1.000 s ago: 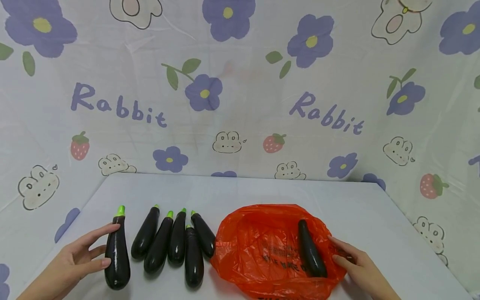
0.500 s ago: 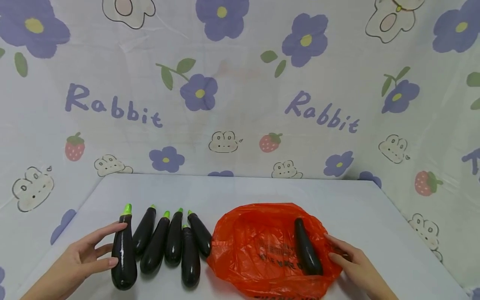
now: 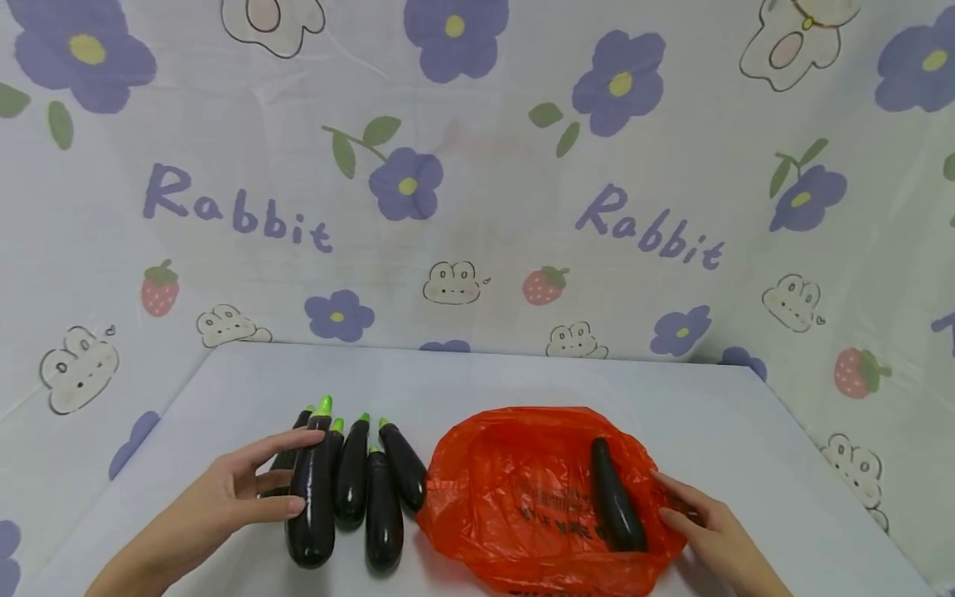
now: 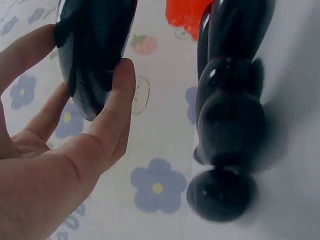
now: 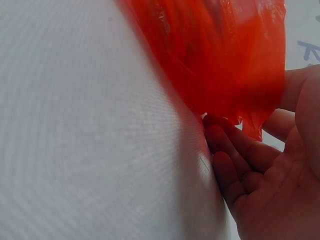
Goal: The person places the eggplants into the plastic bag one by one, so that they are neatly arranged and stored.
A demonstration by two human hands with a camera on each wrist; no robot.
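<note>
My left hand (image 3: 216, 502) grips a dark, glossy eggplant (image 3: 313, 489) with a green stem end, thumb on its near side and fingers along the other. In the left wrist view the held eggplant (image 4: 95, 55) hangs raised, apart from the row of other eggplants (image 4: 232, 125). It partly covers two of them in the head view. To the right lies an open red plastic bag (image 3: 485, 431) with one eggplant (image 3: 618, 497) inside, leaning toward its right wall. At that wall my right hand (image 3: 719, 531) holds the bag's edge, its lower fingers curled near the tabletop in the right wrist view.
Several eggplants lie side by side left of the bag, the rightmost eggplant (image 3: 403, 464) right at its rim. Everything stands on a white table (image 3: 477, 377). Behind it hangs a cloth (image 3: 477, 224) printed with flowers and rabbits.
My left hand has carried the eggplant rightward from the left side of the table to over the leftmost eggplants. My right hand stays at the bag's edge.
</note>
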